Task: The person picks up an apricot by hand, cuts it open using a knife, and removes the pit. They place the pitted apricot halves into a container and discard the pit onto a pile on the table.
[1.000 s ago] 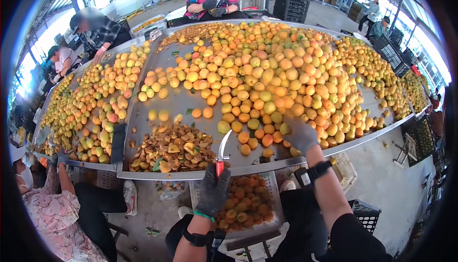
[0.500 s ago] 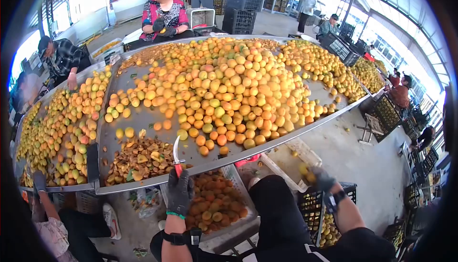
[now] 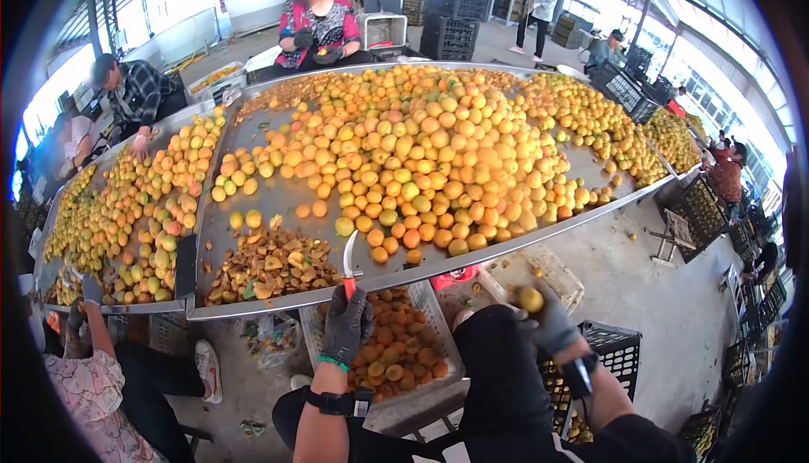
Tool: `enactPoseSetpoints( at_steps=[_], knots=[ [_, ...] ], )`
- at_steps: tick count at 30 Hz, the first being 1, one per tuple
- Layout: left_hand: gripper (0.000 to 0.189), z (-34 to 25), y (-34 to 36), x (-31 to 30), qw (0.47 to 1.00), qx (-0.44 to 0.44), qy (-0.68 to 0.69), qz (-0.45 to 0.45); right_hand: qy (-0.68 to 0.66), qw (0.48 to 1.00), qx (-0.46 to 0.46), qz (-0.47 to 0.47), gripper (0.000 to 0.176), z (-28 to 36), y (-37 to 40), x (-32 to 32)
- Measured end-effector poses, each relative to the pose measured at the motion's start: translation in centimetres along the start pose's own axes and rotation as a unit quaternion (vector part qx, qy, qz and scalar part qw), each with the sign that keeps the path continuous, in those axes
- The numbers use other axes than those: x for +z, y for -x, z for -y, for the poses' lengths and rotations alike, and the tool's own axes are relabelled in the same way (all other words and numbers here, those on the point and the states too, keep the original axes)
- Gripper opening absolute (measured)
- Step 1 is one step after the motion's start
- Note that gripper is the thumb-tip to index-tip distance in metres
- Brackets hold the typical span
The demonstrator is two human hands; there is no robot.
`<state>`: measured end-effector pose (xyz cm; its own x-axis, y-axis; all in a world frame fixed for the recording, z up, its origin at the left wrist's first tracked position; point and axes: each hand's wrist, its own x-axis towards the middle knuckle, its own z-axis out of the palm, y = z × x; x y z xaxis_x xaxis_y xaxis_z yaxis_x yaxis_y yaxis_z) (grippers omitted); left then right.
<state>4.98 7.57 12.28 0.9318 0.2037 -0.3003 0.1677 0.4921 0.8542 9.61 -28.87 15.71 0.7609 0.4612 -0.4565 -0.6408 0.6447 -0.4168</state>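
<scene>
My left hand (image 3: 347, 330), in a dark glove, is closed round the red handle of a curved knife (image 3: 350, 254). Its blade points up over the metal table's front edge. My right hand (image 3: 554, 324), gloved too and a little blurred, holds a yellow apricot (image 3: 530, 299) in its fingers beside my knee. Below that hand stands a black crate (image 3: 608, 352) with apricots inside. Under my left hand is a white crate (image 3: 442, 328) of orange-brown apricots. A large heap of apricots (image 3: 421, 151) covers the table ahead, and a pile of cut pieces (image 3: 268, 265) lies near its front left.
A metal rim (image 3: 421, 276) runs along the table's front. On the floor beyond my right knee lies a pale crate (image 3: 539, 273). A co-worker's gloved hand (image 3: 91, 290) is at the left table edge. Other people sit around the table; stacked black crates (image 3: 451, 8) stand behind.
My view has shifted, so the table appears further right. My right hand has come in from over the black crate toward my knee with the apricot. The left still grips the knife.
</scene>
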Motion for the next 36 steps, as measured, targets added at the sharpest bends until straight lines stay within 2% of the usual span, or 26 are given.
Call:
enactPoseSetpoints(
  at_steps=[2,5,7,8,10,11,12,14,15,16,17,18,20,21,23,26,29,31,32,34,35,36],
  knots=[
    [0.008,-0.7,0.3,0.2,1.000,-0.005,-0.009,-0.012,0.057,0.984,0.067,0.155,0.037,-2.9,-5.3,4.9],
    [0.009,-0.5,0.0,-0.2,0.999,0.008,-0.026,-0.037,0.053,0.968,0.102,0.222,0.034,-8.2,-11.8,10.3],
    [0.014,-0.8,-0.4,-0.9,0.998,0.020,-0.054,-0.020,0.085,0.984,0.015,0.153,0.029,-11.2,-14.2,13.4],
    [0.014,-1.1,-0.4,-1.1,0.998,0.021,-0.053,-0.038,0.084,0.983,0.032,0.160,0.029,-12.0,-15.6,13.6],
    [0.017,-1.4,-0.6,-1.5,0.998,0.019,-0.058,0.012,0.088,0.984,0.041,0.151,0.026,-13.6,-18.4,13.0],
    [0.020,-1.2,-1.1,-2.1,0.992,0.022,-0.123,0.013,0.112,0.985,0.017,0.134,0.027,-14.3,-19.4,12.5],
    [0.020,-1.0,-1.5,-2.4,0.992,0.016,-0.123,0.003,0.109,0.985,0.028,0.132,0.027,-14.6,-20.0,12.3],
    [0.024,-0.6,-2.3,-2.6,0.958,0.116,-0.264,0.003,0.124,0.983,0.038,0.132,0.028,-14.8,-20.8,11.9],
    [0.024,-0.5,-2.5,-2.6,0.959,0.107,-0.264,-0.003,0.127,0.988,0.034,0.086,0.028,-14.8,-20.0,13.5],
    [0.026,-0.4,-2.4,-2.5,0.931,0.159,-0.328,-0.028,0.123,0.988,0.043,0.077,0.028,-15.5,-20.3,13.3],
    [0.027,-0.4,-2.3,-2.2,0.894,0.212,-0.391,-0.047,0.176,0.983,-0.011,0.054,0.028,-15.9,-20.6,13.0],
    [0.027,-1.0,-2.3,-1.8,0.895,0.208,-0.392,-0.046,0.230,0.970,-0.069,0.035,0.029,-16.0,-20.8,13.0],
    [0.028,-2.4,-2.4,-1.3,0.918,0.080,-0.388,-0.017,0.243,0.965,-0.091,0.034,0.030,-16.0,-21.0,13.1],
    [0.028,-2.1,-2.5,-1.2,0.918,0.079,-0.389,-0.015,0.257,0.959,-0.112,0.036,0.032,-15.9,-21.0,13.1],
    [0.026,-1.2,-2.4,-1.1,0.884,0.152,-0.440,-0.032,0.270,0.952,-0.135,0.037,0.033,-16.0,-20.9,13.2],
    [0.023,-1.7,-1.9,-0.5,0.894,0.125,-0.429,-0.016,0.227,0.963,-0.140,0.032,0.029,-15.9,-20.3,13.1],
    [0.021,-0.6,-1.9,-0.9,0.890,0.142,-0.434,-0.012,0.284,0.943,-0.168,0.039,0.029,-15.7,-19.5,13.0],
    [0.020,-0.2,-1.9,-0.7,0.893,0.139,-0.429,-0.008,0.356,0.895,-0.267,0.035,0.029,-16.1,-19.2,12.7],
    [0.020,0.0,-1.8,-0.6,0.896,0.134,-0.424,-0.005,0.355,0.895,-0.267,0.036,0.029,-16.1,-19.0,12.5],
    [0.020,0.3,-1.8,-0.3,0.893,0.138,-0.429,-0.012,0.432,0.831,-0.348,0.044,0.029,-16.0,-18.7,12.4],
    [0.021,0.4,-1.8,-0.2,0.890,0.142,-0.433,-0.020,0.432,0.831,-0.347,0.045,0.029,-15.9,-18.6,12.6],
    [0.021,0.6,-1.9,-0.3,0.889,0.142,-0.434,-0.021,0.382,0.875,-0.297,0.029,0.028,-15.8,-18.5,13.0]
  ],
)
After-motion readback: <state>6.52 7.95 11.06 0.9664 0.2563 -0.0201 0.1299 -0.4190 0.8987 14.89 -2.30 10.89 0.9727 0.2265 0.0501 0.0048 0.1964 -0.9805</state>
